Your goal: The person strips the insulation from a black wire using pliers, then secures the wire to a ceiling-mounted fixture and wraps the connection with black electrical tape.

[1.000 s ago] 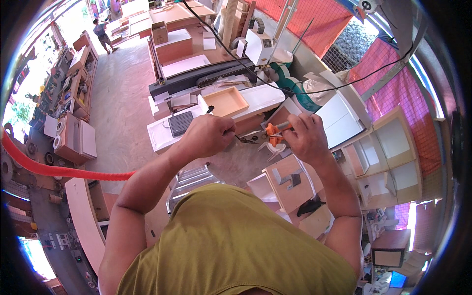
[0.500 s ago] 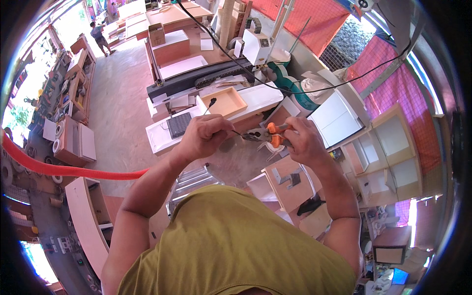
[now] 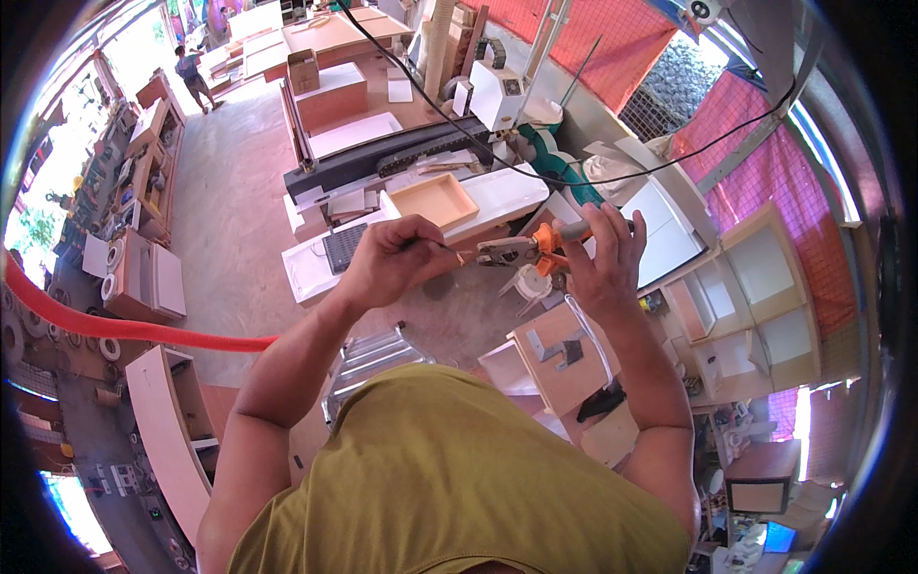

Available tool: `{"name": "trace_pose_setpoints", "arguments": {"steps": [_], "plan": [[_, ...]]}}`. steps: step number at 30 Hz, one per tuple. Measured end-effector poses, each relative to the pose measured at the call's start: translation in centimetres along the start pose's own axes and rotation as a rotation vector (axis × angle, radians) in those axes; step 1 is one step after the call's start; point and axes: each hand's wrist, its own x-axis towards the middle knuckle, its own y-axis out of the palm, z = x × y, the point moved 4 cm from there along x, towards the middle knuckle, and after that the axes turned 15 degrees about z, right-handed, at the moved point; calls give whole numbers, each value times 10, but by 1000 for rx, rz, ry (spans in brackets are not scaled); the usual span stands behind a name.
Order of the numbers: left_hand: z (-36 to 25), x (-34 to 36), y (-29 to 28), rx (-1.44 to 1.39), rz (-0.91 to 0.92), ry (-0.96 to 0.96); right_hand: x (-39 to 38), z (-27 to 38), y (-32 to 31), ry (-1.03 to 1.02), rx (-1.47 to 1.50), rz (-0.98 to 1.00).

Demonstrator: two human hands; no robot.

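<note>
In the middle of the scene, ahead of the olive shirt (image 3: 449, 469), held a thin dark wire (image 3: 446, 248) pinched in the fingertips of the left hand (image 3: 393, 253), with the coppery end (image 3: 463, 258) toward the right. Just beside it, gripped pliers (image 3: 512, 253) by the orange-and-grey handles in the right hand (image 3: 604, 260), with fingers partly spread and nose aimed left. Could not tell contact from a narrow gap between wire and nose, nor parted jaws from closed ones. Seemed best done with a firm pinch close behind the coppery end, wire and nose in one line, and light, even pressure on the handles against slips or nicks. Saw a shallow wooden tray (image 3: 435, 199) on the far white bench (image 3: 507, 198).
</note>
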Motion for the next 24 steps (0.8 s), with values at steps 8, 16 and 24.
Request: {"name": "trace_pose_setpoints", "arguments": {"steps": [8, 16, 24], "plan": [[-4, 5, 4, -50, 28, -15, 5, 1, -4, 10, 22, 38], [-3, 9, 11, -287, 59, -108, 7, 0, -9, -50, 50, -65], [-9, 12, 16, -621, 158, -259, 5, -10, -7, -99, 170, 36]]}}
